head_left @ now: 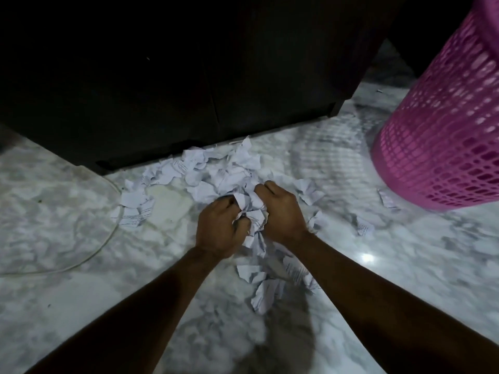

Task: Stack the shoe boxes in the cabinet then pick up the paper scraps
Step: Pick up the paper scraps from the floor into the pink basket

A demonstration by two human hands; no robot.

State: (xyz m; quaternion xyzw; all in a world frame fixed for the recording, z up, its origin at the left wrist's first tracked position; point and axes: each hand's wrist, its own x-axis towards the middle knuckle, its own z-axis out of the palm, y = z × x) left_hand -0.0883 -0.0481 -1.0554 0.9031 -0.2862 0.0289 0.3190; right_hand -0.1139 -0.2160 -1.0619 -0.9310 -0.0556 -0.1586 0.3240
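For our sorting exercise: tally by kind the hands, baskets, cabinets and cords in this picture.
Hands: 2, left hand and right hand
Pink basket: 1
Dark cabinet: 1
Cord: 1
Total: 5

paper scraps (232,168): white, dark printed text | floor (67,306): white-grey marble veining | basket (442,125): pink lattice | cabinet (162,76): black

Pink basket (442,125) cut off by the right edge.
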